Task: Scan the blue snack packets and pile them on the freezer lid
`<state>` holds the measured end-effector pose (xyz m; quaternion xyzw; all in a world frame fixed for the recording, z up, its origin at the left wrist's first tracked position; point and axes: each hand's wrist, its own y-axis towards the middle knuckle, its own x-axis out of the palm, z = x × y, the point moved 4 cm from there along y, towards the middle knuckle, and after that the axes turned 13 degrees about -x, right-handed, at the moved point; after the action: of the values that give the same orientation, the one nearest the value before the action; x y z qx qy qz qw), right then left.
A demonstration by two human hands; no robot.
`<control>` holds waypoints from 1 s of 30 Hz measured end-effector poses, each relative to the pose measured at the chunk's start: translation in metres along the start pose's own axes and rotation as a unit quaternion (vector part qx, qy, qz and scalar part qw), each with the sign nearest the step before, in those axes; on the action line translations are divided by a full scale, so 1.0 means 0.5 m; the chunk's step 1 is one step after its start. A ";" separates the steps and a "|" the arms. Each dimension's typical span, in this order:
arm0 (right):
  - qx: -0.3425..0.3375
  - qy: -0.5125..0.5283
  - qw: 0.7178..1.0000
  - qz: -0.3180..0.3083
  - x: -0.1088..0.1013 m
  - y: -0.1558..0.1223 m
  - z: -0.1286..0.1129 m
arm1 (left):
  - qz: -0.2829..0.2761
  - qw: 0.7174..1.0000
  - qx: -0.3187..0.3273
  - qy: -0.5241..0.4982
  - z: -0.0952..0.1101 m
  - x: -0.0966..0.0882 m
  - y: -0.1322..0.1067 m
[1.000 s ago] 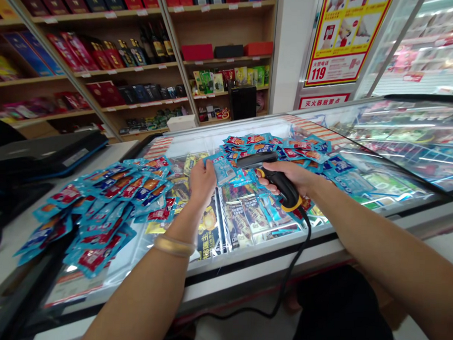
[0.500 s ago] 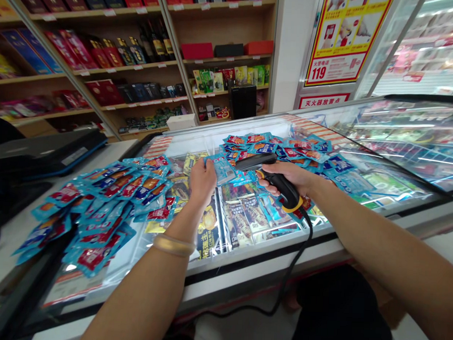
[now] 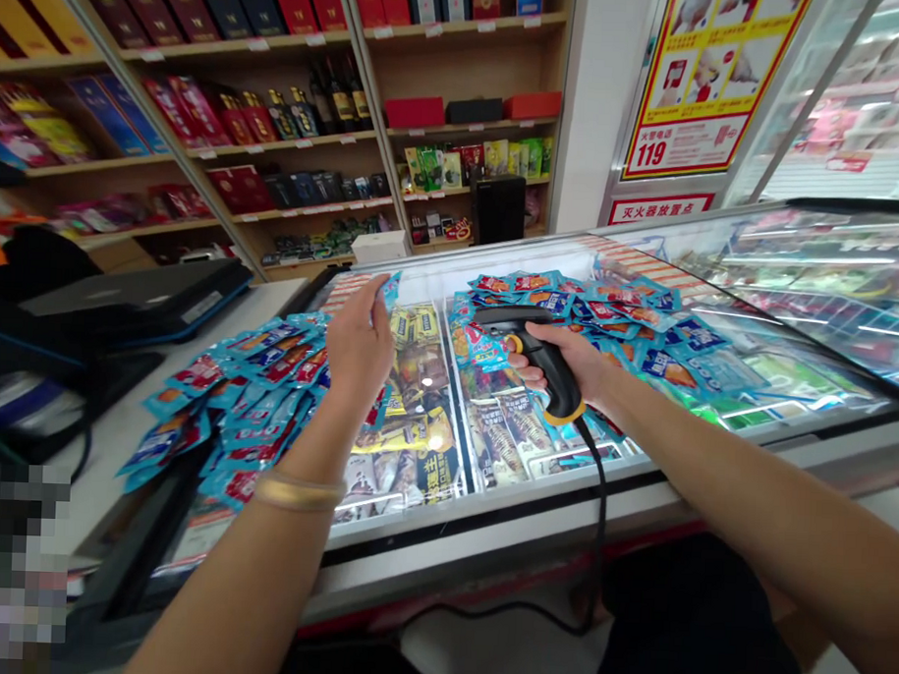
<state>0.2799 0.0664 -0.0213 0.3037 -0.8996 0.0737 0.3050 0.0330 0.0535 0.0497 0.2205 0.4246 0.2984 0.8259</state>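
Observation:
My right hand [image 3: 577, 361] is wrapped round the grip of a black and yellow barcode scanner [image 3: 558, 382], its head pointing left above the glass-topped freezer [image 3: 480, 503]. My left hand [image 3: 361, 349] is raised above the left pile, closed on a small blue snack packet [image 3: 391, 291]; only a corner of it shows past the fingers. Below and left of that hand lies a heap of blue, red-labelled snack packets [image 3: 271, 370]. A second heap of snack packets [image 3: 620, 309] spreads on the glass behind and to the right of the scanner.
The scanner's cable [image 3: 601, 519] hangs over the freezer's front edge. A black machine [image 3: 148, 292] stands on the counter at left. Shelves [image 3: 309, 135] with boxes and bottles line the back wall. Wrapped goods show beneath the freezer glass.
My left hand has moved left and up, away from the scanner, taking the packet with it. My right hand still holds the scanner in nearly the same place. The view has shifted slightly.

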 end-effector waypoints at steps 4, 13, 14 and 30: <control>0.027 0.032 0.999 -0.021 0.048 0.035 0.048 | -0.001 0.985 -0.030 0.172 -0.084 -0.077 0.003; 0.092 0.033 0.994 -0.042 0.146 0.085 0.130 | -0.172 0.926 -0.123 0.313 -0.206 -0.079 -0.034; 0.093 0.034 0.994 -0.042 0.148 0.086 0.133 | -0.177 0.924 -0.126 0.315 -0.209 -0.076 -0.031; 0.015 0.077 0.997 -0.024 0.096 0.067 0.043 | -0.028 0.979 -0.006 0.203 -0.075 -0.048 -0.019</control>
<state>0.2193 0.0623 -0.0083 0.3236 -0.8646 0.1032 0.3702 -0.0066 0.0346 0.0372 0.1384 0.5879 0.3162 0.7316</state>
